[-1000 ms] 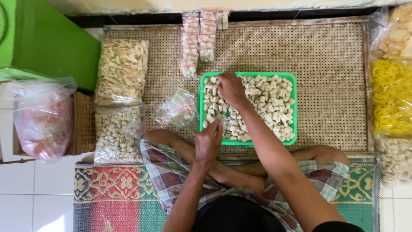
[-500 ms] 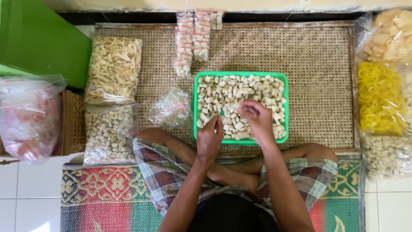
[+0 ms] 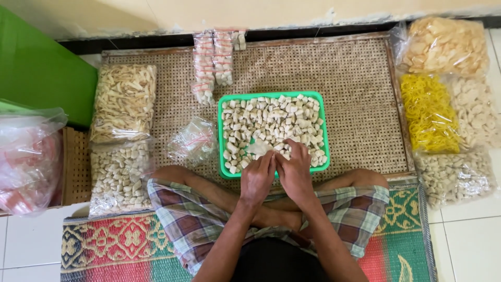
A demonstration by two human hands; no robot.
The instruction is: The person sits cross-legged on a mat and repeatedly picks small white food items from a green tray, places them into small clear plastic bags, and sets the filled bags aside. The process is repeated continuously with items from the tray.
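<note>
The left hand [image 3: 258, 177] and right hand [image 3: 295, 172] meet at the near edge of the green tray [image 3: 225, 172], side by side and touching; between their fingertips they pinch a small clear plastic bag [image 3: 259, 148], which lies over the pale snack pieces [image 3: 271, 117] filling the tray; whether the bag already holds any pieces is hard to tell. The tray sits on a woven mat [image 3: 355, 89]. At 10 o'clock from the tray lies a row of small filled packets [image 3: 211, 62]; at 9 o'clock, a heap of empty clear bags [image 3: 193, 141]; farther left, two large bags of snacks [image 3: 122, 104]. At 3 o'clock, well apart, lie a yellow bag [image 3: 428, 112] and other snack bags [image 3: 446, 47].
</note>
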